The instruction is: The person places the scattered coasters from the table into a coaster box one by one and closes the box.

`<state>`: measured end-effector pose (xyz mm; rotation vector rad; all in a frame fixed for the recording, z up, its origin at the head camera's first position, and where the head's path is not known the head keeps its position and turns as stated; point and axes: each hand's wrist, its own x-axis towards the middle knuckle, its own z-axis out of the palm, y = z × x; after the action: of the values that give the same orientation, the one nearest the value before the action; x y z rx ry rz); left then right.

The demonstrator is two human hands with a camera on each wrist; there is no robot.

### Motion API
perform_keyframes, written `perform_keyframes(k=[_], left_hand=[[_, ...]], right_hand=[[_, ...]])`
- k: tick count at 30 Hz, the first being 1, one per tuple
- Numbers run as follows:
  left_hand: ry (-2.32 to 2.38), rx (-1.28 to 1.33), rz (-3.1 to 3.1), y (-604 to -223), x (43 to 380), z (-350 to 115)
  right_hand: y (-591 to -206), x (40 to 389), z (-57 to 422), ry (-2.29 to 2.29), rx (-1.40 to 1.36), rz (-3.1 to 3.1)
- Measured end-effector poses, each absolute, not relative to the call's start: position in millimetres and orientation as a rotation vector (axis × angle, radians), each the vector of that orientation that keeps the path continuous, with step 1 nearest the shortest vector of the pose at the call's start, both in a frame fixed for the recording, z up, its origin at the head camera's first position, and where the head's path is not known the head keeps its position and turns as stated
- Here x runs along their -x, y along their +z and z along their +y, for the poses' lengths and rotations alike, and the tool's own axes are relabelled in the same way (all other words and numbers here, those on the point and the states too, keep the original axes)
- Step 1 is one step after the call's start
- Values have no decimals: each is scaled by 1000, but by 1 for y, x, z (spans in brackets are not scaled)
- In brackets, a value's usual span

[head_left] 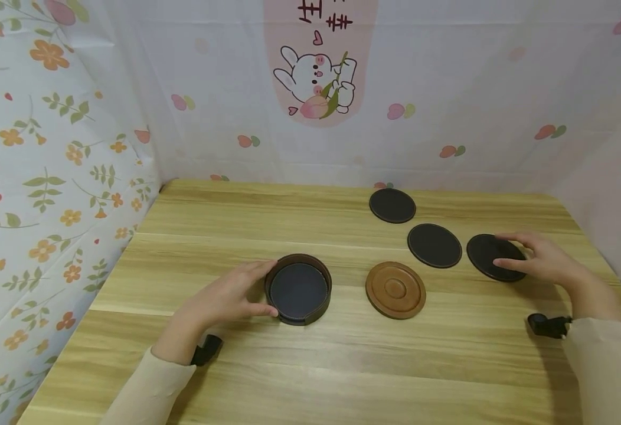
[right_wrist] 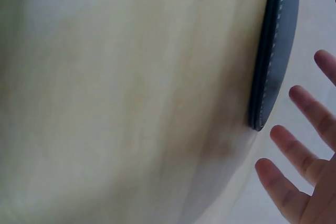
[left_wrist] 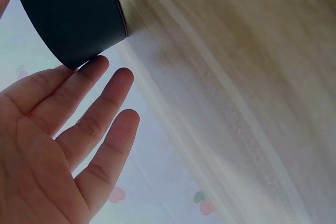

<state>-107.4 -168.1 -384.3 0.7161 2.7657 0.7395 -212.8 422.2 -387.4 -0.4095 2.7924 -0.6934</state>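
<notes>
The left hand [head_left: 231,297] rests against the left side of a round dark coaster holder [head_left: 323,308], its thumb at the near rim and its fingertips at the far one. A dark coaster [head_left: 298,290] lies inside the holder. In the left wrist view, fingertips [left_wrist: 97,66] meet the holder's dark wall [left_wrist: 71,14] while the other fingers spread out straight. Over at the right, the right hand [head_left: 546,257] spans a black round coaster [head_left: 488,254] with thumb and fingers apart. The right wrist view shows this coaster's stitched edge [right_wrist: 270,61] with the fingers extended beside it.
Two more black coasters, a far one [head_left: 392,205] and a middle one [head_left: 434,245], lie on the wooden table [head_left: 310,378]. A brown round wooden coaster [head_left: 408,295] with a ringed centre sits between the holder and the right hand. Patterned cloth [head_left: 204,88] hangs behind the table.
</notes>
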Motion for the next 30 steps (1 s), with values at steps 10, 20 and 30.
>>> perform_keyframes(k=[10,20,30], left_hand=[[738,-723,2764,-386,106,-167],[732,-714,2762,-385,107,-168],[758,-684,2740,-383,105,-167]], right_hand=[[-394,211,424,-608,427,2798],[-397,211,420,-488,410,2778],[-400,210,418,-494,428,2768]])
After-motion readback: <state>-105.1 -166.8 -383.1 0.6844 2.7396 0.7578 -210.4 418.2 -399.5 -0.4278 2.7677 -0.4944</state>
